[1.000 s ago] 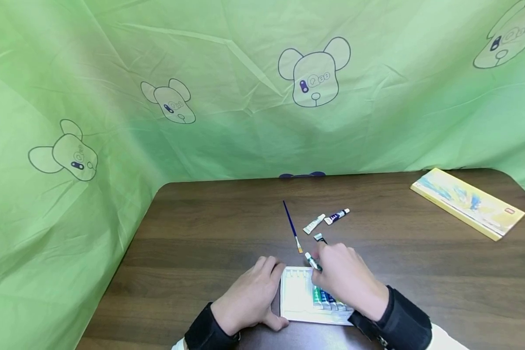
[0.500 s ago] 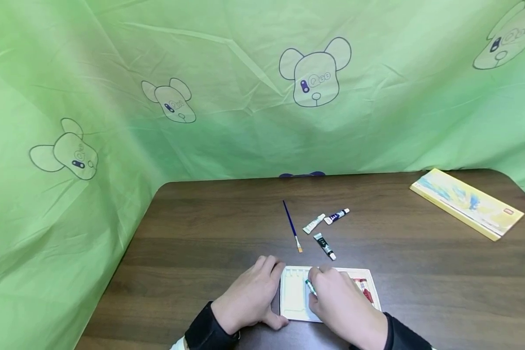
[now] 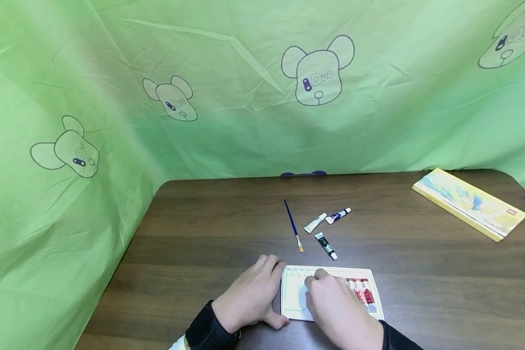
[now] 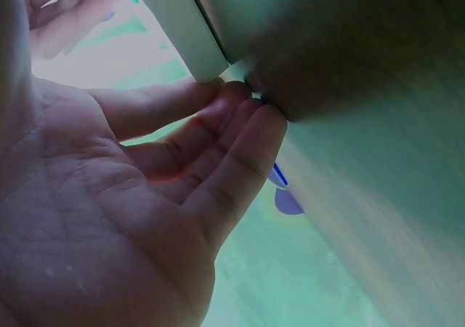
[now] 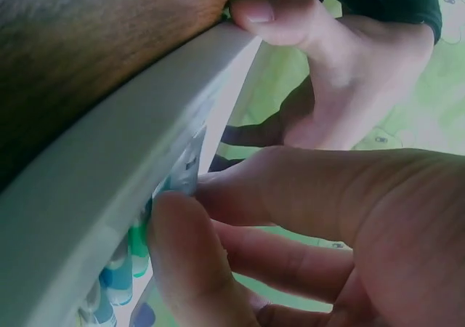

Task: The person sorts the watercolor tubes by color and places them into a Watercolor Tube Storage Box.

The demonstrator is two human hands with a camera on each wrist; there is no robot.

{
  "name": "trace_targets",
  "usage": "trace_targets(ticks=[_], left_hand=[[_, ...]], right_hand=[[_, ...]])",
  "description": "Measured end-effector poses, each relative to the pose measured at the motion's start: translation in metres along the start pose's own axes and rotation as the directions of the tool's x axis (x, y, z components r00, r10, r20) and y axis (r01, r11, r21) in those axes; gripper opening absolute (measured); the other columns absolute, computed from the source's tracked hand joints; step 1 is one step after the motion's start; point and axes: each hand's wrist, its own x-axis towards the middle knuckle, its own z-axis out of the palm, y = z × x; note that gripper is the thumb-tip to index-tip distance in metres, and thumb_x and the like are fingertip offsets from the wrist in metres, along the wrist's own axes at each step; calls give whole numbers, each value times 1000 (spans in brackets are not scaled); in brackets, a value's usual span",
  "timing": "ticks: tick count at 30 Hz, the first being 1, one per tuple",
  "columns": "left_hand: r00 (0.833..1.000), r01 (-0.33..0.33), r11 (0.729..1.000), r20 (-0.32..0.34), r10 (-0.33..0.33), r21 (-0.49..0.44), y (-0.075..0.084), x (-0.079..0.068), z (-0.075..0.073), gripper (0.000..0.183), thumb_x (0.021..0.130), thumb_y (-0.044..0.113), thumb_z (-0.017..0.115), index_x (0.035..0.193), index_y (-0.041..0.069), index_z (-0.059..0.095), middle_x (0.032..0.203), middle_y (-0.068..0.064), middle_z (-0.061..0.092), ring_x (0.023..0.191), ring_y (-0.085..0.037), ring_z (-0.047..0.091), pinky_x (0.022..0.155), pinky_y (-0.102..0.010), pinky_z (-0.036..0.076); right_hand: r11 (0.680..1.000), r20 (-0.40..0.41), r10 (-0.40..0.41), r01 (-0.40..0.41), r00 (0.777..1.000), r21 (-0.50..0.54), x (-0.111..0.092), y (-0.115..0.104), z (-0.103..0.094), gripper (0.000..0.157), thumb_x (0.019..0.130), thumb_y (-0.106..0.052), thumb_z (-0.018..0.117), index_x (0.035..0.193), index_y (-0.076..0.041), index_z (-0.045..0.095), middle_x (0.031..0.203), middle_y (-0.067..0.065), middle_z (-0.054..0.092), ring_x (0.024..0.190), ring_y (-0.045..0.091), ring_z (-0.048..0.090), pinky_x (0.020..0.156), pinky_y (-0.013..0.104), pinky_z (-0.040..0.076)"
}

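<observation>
A white plastic tray [image 3: 294,294] holding several paint tubes lies on the table close to the person. My left hand [image 3: 250,295] grips its left end, thumb at the near corner and fingers at the far one; in the left wrist view the fingertips [image 4: 231,93] meet the tray's edge. Over the tray's middle, my right hand [image 3: 343,306] pinches a paint tube [image 5: 187,168] between thumb and index finger, down at the tray. Most of that tube is hidden by the fingers. Red-toned tubes [image 3: 362,291] show right of the hand, green and blue ones [image 5: 138,251] in the right wrist view.
Beyond the tray lie a black tube [image 3: 325,246], a white tube [image 3: 315,223], a dark blue tube [image 3: 339,216] and a blue-handled paintbrush [image 3: 291,218]. A flat yellow box [image 3: 470,204] sits at the back right. Green printed cloth [image 3: 227,141] hangs behind the table.
My right hand has carried the green-capped paint tube from the tray's far edge down into the tray, uncovering the black tube and the red tubes. The left hand keeps its place.
</observation>
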Motion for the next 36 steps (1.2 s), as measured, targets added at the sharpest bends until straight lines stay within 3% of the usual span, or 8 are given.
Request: trace_targets(ticks=[11,16,21,28,36], left_hand=[[1000,6,1000,19,-6,-6,0,1,0,93,62,59,92,133,7,60,121,-1,61,106,-13,54,96,-23,53],[1000,12,1000,29,-12,-6,0,1,0,95,63,60,92,134,6,60,123,-2,61,108,-14,54,97,-23,53],[1000,11,1000,29,-11,-1,0,1,0,95,63,61,92,134,6,60,123,-2,62,108,-14,54,97,-24,53],[1000,13,1000,28,-13,-4,-1,1,0,96,63,61,92,135,6,60,123,-2,61,107,-14,54,96,-24,53],[1000,11,1000,22,-11,-5,0,1,1,95,63,61,92,135,6,61,122,-2,61,107,-14,54,95,-24,54]], right_hand=[[998,100,-60,58,993,21,-3,4,2,15,81,-13,85,79,-6,72,75,1,55,62,14,53,55,30,47],[992,1,-121,121,993,-26,-5,4,5,13,80,-8,83,78,-5,71,75,0,52,63,12,51,55,29,48],[977,-85,-197,189,977,-103,-6,5,9,12,76,0,80,77,-6,70,74,1,50,63,13,49,54,29,48],[960,-93,-246,229,965,-159,-5,5,9,12,70,5,74,75,-5,70,75,2,49,64,15,48,54,30,50],[971,-43,-201,194,979,-139,-3,5,7,10,78,-2,80,76,-6,71,76,1,50,66,14,49,54,30,51]])
